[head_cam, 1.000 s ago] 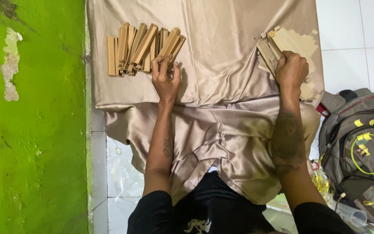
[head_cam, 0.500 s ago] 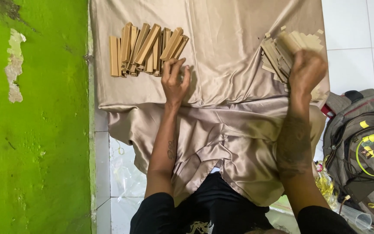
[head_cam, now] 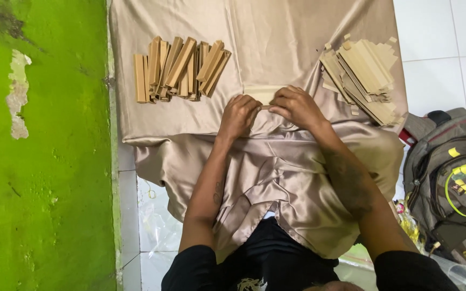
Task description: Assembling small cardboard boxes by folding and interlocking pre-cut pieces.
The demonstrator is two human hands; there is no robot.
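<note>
Flat cardboard piece (head_cam: 262, 94) sits mid-cloth, directly under and between both hands, its far edge poking out past the fingertips. Left hand (head_cam: 239, 114) curled, fingers pinching the piece's left near edge. Right hand (head_cam: 296, 106) curled too, fingers closed on the right near edge; the two hands' fingertips almost touch. Both forearms angle in from the body, wrists low on the beige satin cloth (head_cam: 276, 32). Pile of folded cardboard boxes (head_cam: 180, 69) to the left, stack of flat blanks (head_cam: 363, 75) to the right, both well apart from the hands.
</note>
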